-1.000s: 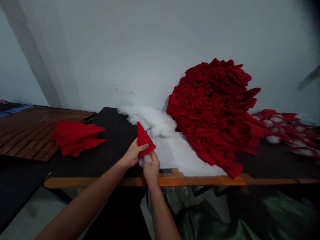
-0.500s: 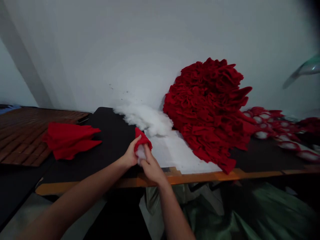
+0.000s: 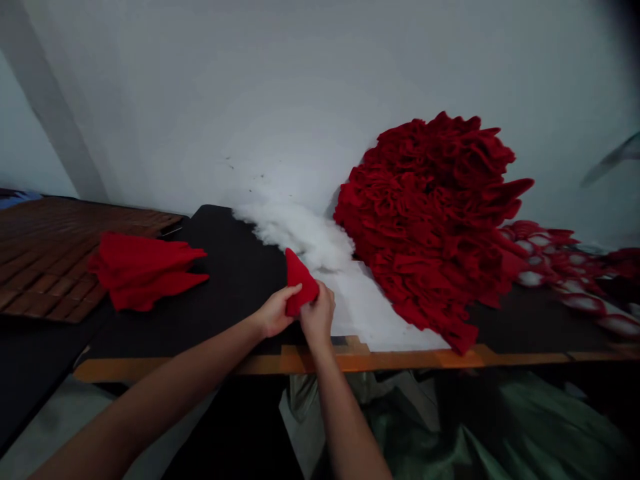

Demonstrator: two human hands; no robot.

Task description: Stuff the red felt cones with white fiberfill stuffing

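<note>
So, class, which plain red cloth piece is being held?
The single red cloth cone between the left hand and right hand, apart from those in the small pile at left and large heap at right.

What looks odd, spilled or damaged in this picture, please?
Dark marks dot the otherwise plain wall above the loose white stuffing, perhaps stains or damage. One red cloth piece at the large red pile's foot overlaps the taped table edge, so looks astray. The held pointed red cloth piece shows no visible damage.
</note>
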